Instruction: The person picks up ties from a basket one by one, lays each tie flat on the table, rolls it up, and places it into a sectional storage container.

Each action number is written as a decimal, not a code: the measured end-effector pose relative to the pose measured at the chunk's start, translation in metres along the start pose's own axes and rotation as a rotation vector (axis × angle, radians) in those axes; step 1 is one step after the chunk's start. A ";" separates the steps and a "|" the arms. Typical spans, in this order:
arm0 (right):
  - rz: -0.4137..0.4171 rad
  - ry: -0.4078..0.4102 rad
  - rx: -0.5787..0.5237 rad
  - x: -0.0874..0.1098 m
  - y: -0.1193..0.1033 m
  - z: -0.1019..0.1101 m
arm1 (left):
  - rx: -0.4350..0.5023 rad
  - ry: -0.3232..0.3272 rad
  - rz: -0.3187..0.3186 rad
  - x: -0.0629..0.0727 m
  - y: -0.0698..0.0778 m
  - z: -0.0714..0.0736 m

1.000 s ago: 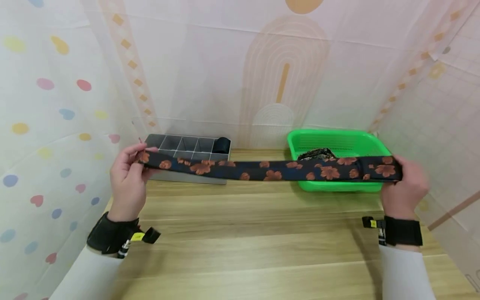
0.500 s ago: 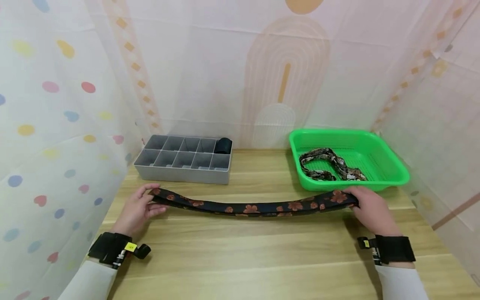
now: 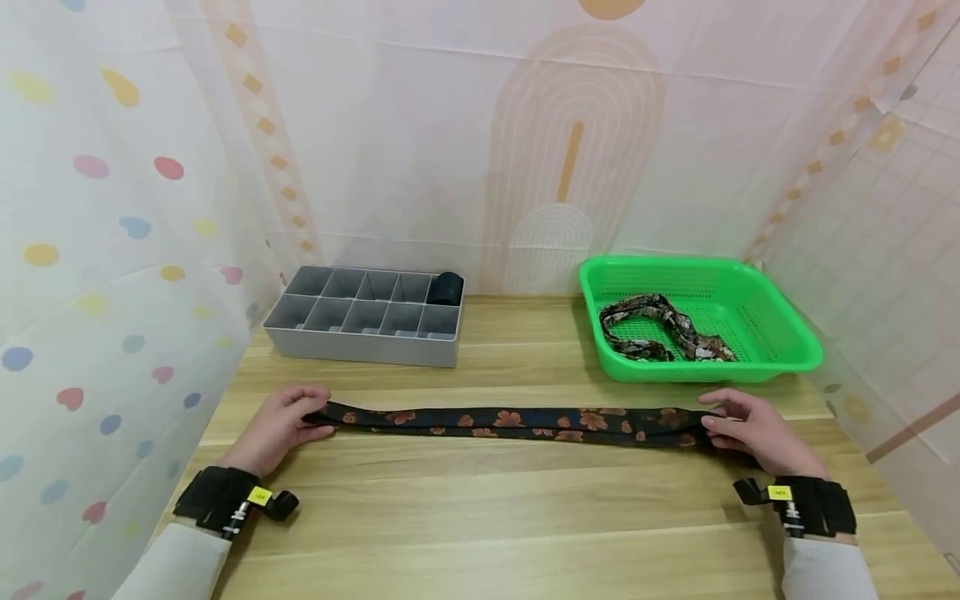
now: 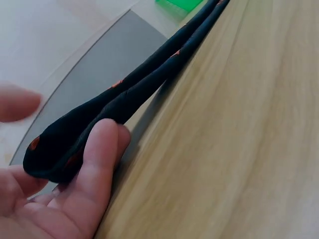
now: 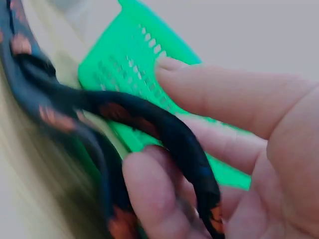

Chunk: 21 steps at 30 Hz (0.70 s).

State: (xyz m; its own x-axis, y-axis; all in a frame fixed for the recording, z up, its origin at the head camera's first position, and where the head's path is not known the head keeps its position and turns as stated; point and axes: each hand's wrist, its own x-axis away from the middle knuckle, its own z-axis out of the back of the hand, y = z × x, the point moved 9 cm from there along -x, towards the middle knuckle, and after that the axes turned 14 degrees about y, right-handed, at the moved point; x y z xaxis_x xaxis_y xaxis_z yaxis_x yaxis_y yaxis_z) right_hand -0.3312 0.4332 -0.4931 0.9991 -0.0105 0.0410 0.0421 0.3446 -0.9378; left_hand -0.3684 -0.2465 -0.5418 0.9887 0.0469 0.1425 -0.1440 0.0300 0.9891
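Note:
A dark necktie [image 3: 510, 421] with orange-brown flowers is stretched sideways along the table, doubled into two layers. At its left end my left hand [image 3: 281, 425] has its fingers about the fold; in the left wrist view the folded loop [image 4: 55, 154] sits among the fingers. Around the other end curls my right hand [image 3: 757, 429]. The right wrist view shows one strand [image 5: 174, 134] running between the thumb and curled fingers, with the thumb lifted off the cloth. A second strand [image 5: 104, 164] hangs outside a finger.
Behind the left hand stands a grey divided box [image 3: 360, 346], with a dark rolled item [image 3: 446, 289] in its back right compartment. A green basket [image 3: 795, 354] at the back right holds a patterned cloth strip [image 3: 667, 321]. Printed curtains enclose the table [image 3: 495, 517].
Both hands have lowered the necktie from in front of the box and basket toward the table. It sagged midway and now lies nearly straight. The right hand has turned and loosened its grip.

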 end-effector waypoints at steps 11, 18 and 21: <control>-0.137 0.092 0.261 -0.008 0.026 0.010 | -0.145 0.121 -0.020 -0.006 -0.004 0.006; 0.007 0.183 0.526 -0.006 0.019 0.037 | -0.170 0.086 -0.017 -0.002 -0.006 -0.011; 0.023 0.224 0.619 -0.004 0.018 0.046 | -0.167 0.061 -0.027 0.000 -0.005 -0.020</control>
State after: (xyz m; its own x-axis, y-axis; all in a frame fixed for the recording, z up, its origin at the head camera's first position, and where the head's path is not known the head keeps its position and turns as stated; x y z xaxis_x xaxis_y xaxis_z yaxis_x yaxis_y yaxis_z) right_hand -0.3350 0.4826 -0.4948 0.9792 -0.1689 -0.1123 0.0773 0.8226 -0.5633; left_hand -0.3682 -0.2270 -0.5476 0.9886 0.1044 0.1086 -0.1276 0.1973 0.9720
